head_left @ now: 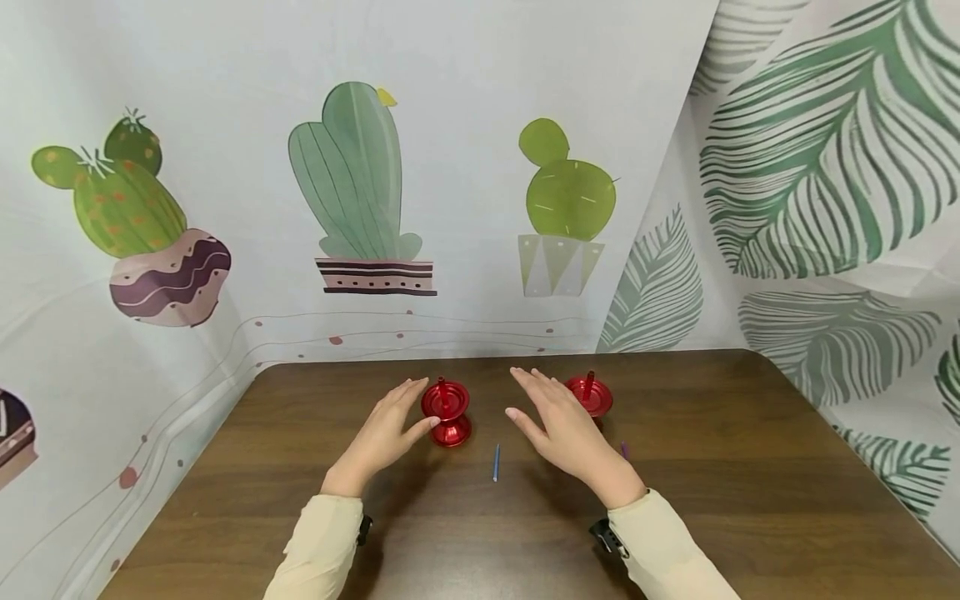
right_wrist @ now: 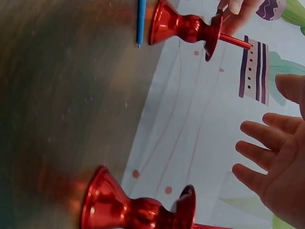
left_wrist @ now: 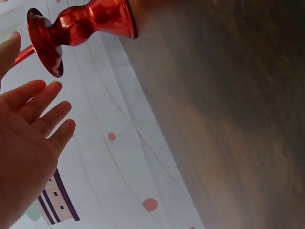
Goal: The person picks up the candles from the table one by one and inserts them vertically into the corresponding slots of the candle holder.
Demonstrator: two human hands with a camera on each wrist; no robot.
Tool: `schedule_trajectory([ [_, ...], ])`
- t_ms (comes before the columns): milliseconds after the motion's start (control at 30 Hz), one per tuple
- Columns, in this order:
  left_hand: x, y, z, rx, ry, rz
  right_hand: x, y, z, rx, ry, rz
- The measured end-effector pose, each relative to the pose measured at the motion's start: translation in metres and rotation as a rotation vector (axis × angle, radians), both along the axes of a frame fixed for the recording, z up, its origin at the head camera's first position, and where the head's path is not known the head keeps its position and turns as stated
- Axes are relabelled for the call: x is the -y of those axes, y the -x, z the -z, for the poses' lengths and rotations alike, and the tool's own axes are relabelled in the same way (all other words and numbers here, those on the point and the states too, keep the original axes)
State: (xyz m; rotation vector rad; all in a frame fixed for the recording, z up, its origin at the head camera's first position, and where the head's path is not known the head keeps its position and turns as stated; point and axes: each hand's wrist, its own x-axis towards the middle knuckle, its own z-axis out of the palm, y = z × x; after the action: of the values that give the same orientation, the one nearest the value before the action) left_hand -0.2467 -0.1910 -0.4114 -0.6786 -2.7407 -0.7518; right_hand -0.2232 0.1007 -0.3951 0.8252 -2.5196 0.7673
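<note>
Nearest on the brown worktop: thin blue stick lying flat between both wrists. Left hand grip wide, fingers straight, holding nothing, thumb tip just beside left red candle holder. Right hand grip wide too, empty, hovering in front of right red candle holder, partly hiding it. Both holders upright, pin up. Behind: cactus-print backdrop.

Your right hand covers the base of the right candle holder and most of a small purple thing you can't identify; in the left wrist view the table is blurred
</note>
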Motion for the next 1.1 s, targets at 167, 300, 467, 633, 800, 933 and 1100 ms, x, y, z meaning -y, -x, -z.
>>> schedule_trajectory([
  [167,0.009,0.01,0.004,0.14,-0.051,0.044,0.007,0.0,0.008,0.072,0.033,-0.022],
  [300,0.015,0.015,0.005,0.21,-0.08,0.088,0.012,0.0,0.015,0.11,0.037,-0.022],
  [467,0.018,0.019,0.007,0.256,-0.113,0.108,0.018,0.0,0.02,0.139,0.026,-0.033],
  [633,0.016,0.02,0.007,0.264,-0.125,0.105,0.023,-0.003,0.022,0.173,0.021,-0.014],
  [800,0.013,0.021,0.006,0.247,-0.117,0.103,0.029,-0.003,0.026,0.216,-0.016,0.02],
  [933,0.012,0.023,0.004,0.24,-0.11,0.105,0.033,-0.003,0.03,0.229,-0.064,0.043],
  [1100,0.012,0.024,0.004,0.233,-0.108,0.105,0.038,-0.003,0.035,0.275,-0.111,0.055],
])
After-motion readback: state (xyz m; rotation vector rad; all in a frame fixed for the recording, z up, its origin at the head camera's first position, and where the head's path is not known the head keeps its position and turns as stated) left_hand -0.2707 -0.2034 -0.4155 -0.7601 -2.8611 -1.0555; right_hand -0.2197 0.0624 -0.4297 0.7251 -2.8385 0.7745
